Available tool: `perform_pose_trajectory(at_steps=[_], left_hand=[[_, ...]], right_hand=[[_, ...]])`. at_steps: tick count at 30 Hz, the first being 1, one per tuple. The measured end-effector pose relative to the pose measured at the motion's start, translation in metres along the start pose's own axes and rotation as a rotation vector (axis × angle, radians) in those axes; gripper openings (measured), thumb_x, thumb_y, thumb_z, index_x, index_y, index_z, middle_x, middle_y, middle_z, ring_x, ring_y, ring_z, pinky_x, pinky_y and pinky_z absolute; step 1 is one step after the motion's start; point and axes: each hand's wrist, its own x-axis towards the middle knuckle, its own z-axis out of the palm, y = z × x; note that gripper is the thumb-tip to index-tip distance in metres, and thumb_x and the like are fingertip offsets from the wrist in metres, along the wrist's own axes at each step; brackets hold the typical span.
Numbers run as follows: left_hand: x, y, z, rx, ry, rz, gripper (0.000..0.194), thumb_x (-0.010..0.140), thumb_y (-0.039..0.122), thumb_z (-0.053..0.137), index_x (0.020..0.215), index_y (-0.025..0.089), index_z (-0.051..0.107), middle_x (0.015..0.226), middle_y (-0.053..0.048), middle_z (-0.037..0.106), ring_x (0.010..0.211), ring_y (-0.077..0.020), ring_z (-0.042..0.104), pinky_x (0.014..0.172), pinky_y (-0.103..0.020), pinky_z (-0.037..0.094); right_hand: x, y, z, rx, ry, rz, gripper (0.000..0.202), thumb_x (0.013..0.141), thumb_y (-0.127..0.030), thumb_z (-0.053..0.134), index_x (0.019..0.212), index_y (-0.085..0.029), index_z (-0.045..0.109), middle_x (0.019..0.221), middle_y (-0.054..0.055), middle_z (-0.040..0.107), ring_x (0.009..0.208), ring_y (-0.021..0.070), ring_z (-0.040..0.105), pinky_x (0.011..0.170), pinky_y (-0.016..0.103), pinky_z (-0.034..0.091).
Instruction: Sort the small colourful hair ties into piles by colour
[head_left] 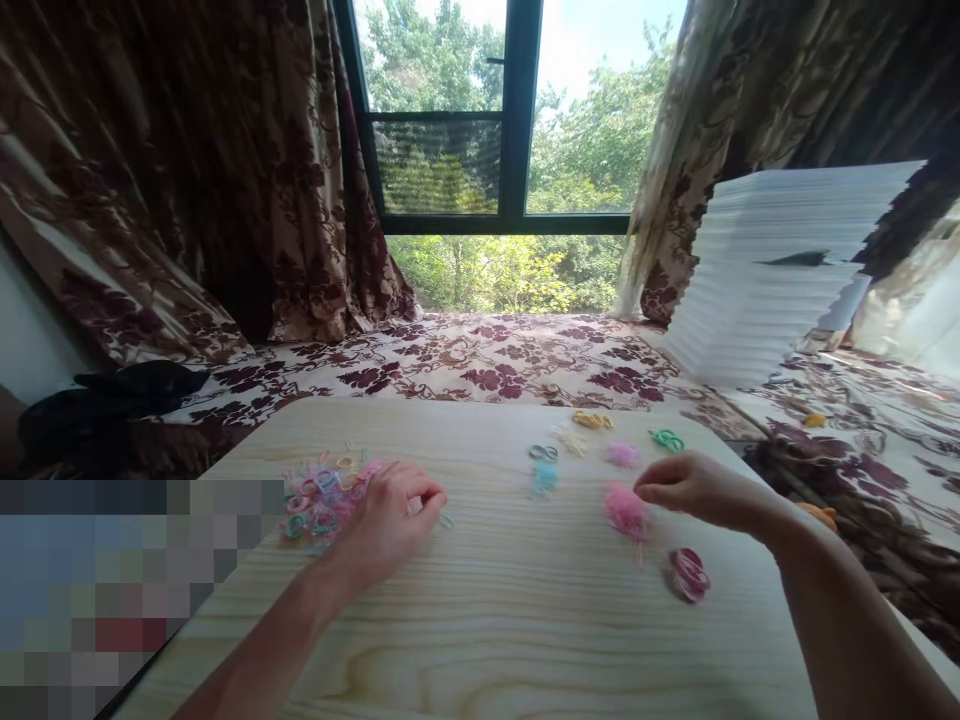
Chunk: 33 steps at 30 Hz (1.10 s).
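Pale wooden surface (480, 620): carries loose bands. Left hand (397, 510) and right hand (694, 488): fingers narrowed on both; contents cannot be determined. Mixed band pile (324, 500): beside left hand. Pink cluster (624, 508): just beside right fingers.

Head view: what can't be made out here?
All in the head view:
- Part of the mixed pile of bands: hidden behind the left hand.
- Whether the right hand pinches anything: fingertips too small and blurred.
- Single strands in the pink bunch: too small and blurred to count.
- Lower left: a pixelated patch covers what is there.
- Table's near edge: cut off by the bottom edge.
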Motion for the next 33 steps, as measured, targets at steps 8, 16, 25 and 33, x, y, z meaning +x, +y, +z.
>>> perform_pose_trajectory(at_steps=[8, 16, 25, 33], left_hand=[[0.003, -0.006, -0.004, 0.015, 0.008, 0.005, 0.022, 0.079, 0.025, 0.047, 0.067, 0.019, 0.066, 0.074, -0.002, 0.065, 0.08, -0.0173, 0.055, 0.078, -0.03, 0.04], [0.003, -0.008, -0.009, 0.124, 0.049, -0.007, 0.019, 0.077, 0.019, 0.049, 0.067, 0.019, 0.065, 0.071, -0.003, 0.064, 0.078, -0.0181, 0.053, 0.077, -0.032, 0.039], [0.0, -0.001, -0.008, 0.14, -0.011, 0.044, 0.014, 0.074, 0.016, 0.056, 0.076, 0.021, 0.069, 0.077, -0.003, 0.065, 0.088, -0.0192, 0.052, 0.092, -0.039, 0.033], [-0.002, 0.003, -0.001, 0.164, -0.045, 0.096, 0.013, 0.072, 0.015, 0.055, 0.069, 0.022, 0.065, 0.077, -0.003, 0.063, 0.089, -0.0192, 0.051, 0.098, -0.042, 0.028]], right_hand=[[-0.004, -0.021, -0.001, 0.188, 0.123, -0.051, 0.031, 0.075, -0.044, 0.052, 0.066, -0.017, 0.065, 0.05, -0.002, 0.051, 0.044, 0.009, 0.04, 0.043, 0.023, 0.03], [0.003, -0.083, 0.06, 0.235, 0.026, -0.287, 0.034, 0.083, -0.041, 0.045, 0.069, -0.017, 0.065, 0.055, -0.002, 0.056, 0.051, 0.0102, 0.047, 0.046, 0.021, 0.033], [0.002, -0.111, 0.107, 0.054, 0.005, -0.411, 0.034, 0.084, -0.035, 0.041, 0.064, -0.018, 0.062, 0.062, 0.002, 0.063, 0.056, 0.0143, 0.052, 0.05, 0.023, 0.035], [0.005, -0.11, 0.108, 0.033, 0.015, -0.425, 0.034, 0.083, -0.036, 0.04, 0.064, -0.019, 0.062, 0.064, 0.003, 0.065, 0.057, 0.015, 0.054, 0.051, 0.023, 0.036]])
